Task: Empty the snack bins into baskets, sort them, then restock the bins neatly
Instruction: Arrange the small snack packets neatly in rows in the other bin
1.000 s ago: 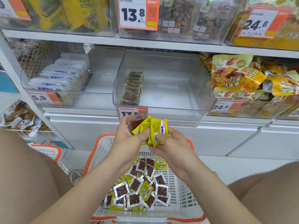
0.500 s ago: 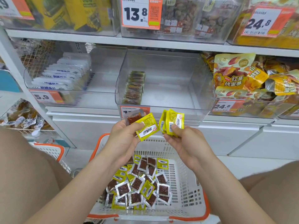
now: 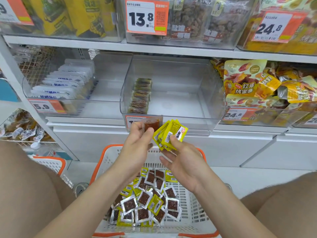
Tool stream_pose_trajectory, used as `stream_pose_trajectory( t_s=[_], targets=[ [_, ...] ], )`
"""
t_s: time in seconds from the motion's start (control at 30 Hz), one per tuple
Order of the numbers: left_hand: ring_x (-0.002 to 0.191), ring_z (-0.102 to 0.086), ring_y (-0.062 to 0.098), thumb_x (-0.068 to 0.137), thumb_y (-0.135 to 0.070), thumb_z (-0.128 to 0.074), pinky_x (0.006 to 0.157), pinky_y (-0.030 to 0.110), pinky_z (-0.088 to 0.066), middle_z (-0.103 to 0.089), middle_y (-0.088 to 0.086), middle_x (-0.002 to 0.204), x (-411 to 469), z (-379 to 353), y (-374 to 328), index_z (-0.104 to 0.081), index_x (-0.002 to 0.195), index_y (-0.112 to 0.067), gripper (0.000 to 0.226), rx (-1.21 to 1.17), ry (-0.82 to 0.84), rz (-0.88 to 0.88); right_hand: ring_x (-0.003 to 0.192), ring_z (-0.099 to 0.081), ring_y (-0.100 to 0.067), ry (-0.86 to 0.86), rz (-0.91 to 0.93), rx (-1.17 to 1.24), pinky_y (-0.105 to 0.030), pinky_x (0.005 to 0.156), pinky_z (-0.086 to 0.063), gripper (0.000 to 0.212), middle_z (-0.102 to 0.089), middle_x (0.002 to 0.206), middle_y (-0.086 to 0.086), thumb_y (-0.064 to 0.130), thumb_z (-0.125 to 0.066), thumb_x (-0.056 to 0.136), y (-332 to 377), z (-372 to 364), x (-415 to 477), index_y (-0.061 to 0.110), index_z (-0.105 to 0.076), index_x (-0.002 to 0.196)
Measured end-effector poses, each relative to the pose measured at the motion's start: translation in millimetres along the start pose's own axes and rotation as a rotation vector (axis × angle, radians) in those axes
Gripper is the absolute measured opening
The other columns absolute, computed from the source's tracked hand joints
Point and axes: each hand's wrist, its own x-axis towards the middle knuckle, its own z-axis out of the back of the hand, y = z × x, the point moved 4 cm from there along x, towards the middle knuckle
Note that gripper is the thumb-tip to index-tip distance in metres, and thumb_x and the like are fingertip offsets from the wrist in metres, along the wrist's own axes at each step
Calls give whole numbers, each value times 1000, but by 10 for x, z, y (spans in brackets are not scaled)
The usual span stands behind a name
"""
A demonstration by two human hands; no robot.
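My right hand (image 3: 180,157) pinches a small stack of yellow snack packets (image 3: 169,134) between thumb and fingers, held just below the clear middle bin (image 3: 173,115). My left hand (image 3: 137,143) grips one clear packet with dark red filling (image 3: 152,124) beside the yellow stack. A short row of packets (image 3: 140,95) stands along the bin's left wall. Under my hands sits a white basket with an orange rim (image 3: 197,212), holding several loose yellow and clear packets (image 3: 147,201).
A bin of white packets (image 3: 61,85) stands to the left, a bin of sweet-potato snack bags (image 3: 260,86) to the right. Full bins line the upper shelf (image 3: 171,48). A second orange-rimmed basket (image 3: 49,162) sits at floor left. My knees flank the basket.
The yellow packet that my left hand held half a second ago now sits in the stack in my right hand. My left hand keeps only the clear red packet.
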Motion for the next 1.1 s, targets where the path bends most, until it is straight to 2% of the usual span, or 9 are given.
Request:
stream_pose_trajectory(
  t_s=[0.07, 0.13, 0.23, 0.33, 0.5, 0.77, 0.9, 1.0, 1.1],
  targets=[
    [120, -61, 12, 109, -22, -52, 103, 39, -47, -68, -1, 124, -3, 102, -67, -52, 120, -18, 12, 380, 12, -249, 117, -70, -26, -28, 82, 65, -42, 93, -54, 30, -76, 120, -8, 26, -56, 107, 70, 27, 9, 8, -66, 129],
    [116, -61, 13, 105, -18, -59, 93, 40, -52, -63, -15, 121, -5, 201, -178, -61, 115, -26, 13, 690, 21, -456, 108, -75, -25, -58, 166, 99, -39, 88, -54, 28, -77, 115, -9, 25, -51, 109, 185, 83, 0, 8, -66, 126],
    [97, -68, 15, 96, -7, -72, 79, 35, -55, -68, -15, 110, 5, 262, -293, -77, 101, -32, 26, 851, 122, -515, 85, -75, -23, -68, 120, 113, -35, 79, -52, 24, -77, 95, -6, 28, -52, 108, 314, 152, -39, 12, -68, 112],
    [104, -72, 14, 93, -1, -73, 88, 25, -57, -73, -11, 110, -27, 233, -324, -82, 101, -25, 27, 776, 168, -534, 77, -69, -24, -59, 23, 1, -33, 70, -50, 18, -74, 87, -6, 28, -57, 104, 354, 163, -52, 14, -69, 106],
    [116, -71, 16, 91, 17, -60, 94, 32, -60, -76, -1, 119, -43, 138, -233, -74, 118, -13, 43, 376, 189, -209, 85, -72, -25, -11, 23, -257, -36, 76, -54, 24, -78, 100, -7, 22, -54, 107, 258, 127, -26, 9, -70, 120],
    [128, -65, 19, 73, 4, -87, 110, 37, -51, -69, 3, 136, -58, 88, -143, -68, 127, -5, 58, 179, 246, -112, 108, -74, -35, 53, 131, -172, -43, 94, -60, 25, -76, 117, -18, 11, -49, 110, 212, 54, -81, 1, -66, 125],
    [120, -70, 20, 101, -6, -63, 100, 37, -58, -74, 1, 127, -53, 63, -215, -66, 135, -14, 35, 262, 234, -151, 106, -75, -33, 65, 190, -251, -42, 92, -59, 22, -78, 115, -12, 15, -50, 110, 262, 51, -94, 12, -66, 125],
    [97, -75, 21, 109, -16, -51, 84, 44, -61, -78, 4, 112, -35, 118, -243, -69, 128, -16, 26, 319, 152, -136, 104, -73, -23, -17, 376, -600, -33, 83, -55, 20, -77, 112, 6, 21, -55, 108, 347, 114, -78, 28, -65, 124],
    [73, -71, 15, 106, -19, -58, 71, 37, -58, -78, -2, 88, 2, 231, -239, -59, 114, -22, 8, 454, 13, -213, 103, -68, -11, 11, 630, -966, -35, 89, -55, 21, -70, 115, 13, 25, -54, 107, 427, 90, -109, 33, -58, 126]
  ],
)
